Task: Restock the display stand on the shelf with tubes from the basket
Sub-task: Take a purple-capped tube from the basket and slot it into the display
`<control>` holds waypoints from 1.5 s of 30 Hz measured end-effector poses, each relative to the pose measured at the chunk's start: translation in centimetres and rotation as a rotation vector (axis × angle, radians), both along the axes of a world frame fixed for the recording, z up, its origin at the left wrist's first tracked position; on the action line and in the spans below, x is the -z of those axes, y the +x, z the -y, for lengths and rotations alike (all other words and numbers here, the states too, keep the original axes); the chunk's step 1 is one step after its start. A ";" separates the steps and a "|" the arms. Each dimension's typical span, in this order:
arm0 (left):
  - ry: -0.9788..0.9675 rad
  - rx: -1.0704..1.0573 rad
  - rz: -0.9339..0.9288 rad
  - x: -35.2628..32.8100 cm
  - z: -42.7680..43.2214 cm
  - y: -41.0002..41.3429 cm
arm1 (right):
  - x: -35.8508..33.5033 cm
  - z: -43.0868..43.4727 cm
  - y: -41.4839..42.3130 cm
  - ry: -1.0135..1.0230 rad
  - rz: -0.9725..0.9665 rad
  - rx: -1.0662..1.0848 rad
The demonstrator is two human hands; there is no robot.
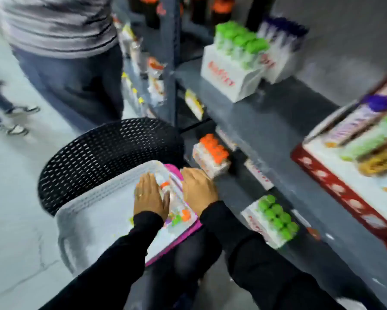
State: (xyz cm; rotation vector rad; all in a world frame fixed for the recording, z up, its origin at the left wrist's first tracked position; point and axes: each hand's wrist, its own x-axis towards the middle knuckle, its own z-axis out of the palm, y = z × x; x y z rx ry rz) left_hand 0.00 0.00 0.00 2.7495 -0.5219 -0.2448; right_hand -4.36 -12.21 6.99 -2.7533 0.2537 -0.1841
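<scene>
Both hands are reaching into the pink basket [189, 229]. The left hand [151, 195] is lying flat on the tubes [176, 204]. The right hand's [199, 189] grip is hidden. The stand's [230, 77] red writing is too blurry to read.

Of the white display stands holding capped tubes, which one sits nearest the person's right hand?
The orange-capped stand on the lower shelf, just beyond the right hand. The green-capped stands sit farther off: one lower right, one up on the shelf above.

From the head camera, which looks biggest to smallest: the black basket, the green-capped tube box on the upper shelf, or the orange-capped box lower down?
1. Black basket, by far the largest.
2. Green-capped box on the upper shelf.
3. Orange-capped box, smallest.
Distance from the camera differs and the picture is blurred, so the two boxes may really be alike in size.
</scene>
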 end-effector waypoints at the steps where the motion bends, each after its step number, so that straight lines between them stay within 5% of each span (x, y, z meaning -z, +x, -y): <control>1: 0.082 -0.125 -0.102 2.1 -1.8 0.5 | 2.0 -1.1 1.5 0.041 -0.104 -0.038; 7: 0.181 -0.330 -0.286 10.7 -7.8 1.0 | 9.0 -6.0 6.2 0.075 -0.499 -0.039; 17: 0.201 -0.304 -0.241 14.5 -9.1 -0.1 | 14.8 -9.3 11.7 -0.351 -0.525 -0.271; 23: 0.202 -0.312 -0.227 15.2 -8.9 -0.4 | 14.5 -9.4 11.8 -0.281 -0.513 -0.286; 38: 0.136 -0.336 -0.400 10.9 -6.7 1.5 | -1.1 0.0 7.7 0.111 -0.609 0.001; 45: -0.331 0.145 -0.008 0.6 8.0 4.1 | -12.9 8.1 1.2 0.140 -0.448 0.150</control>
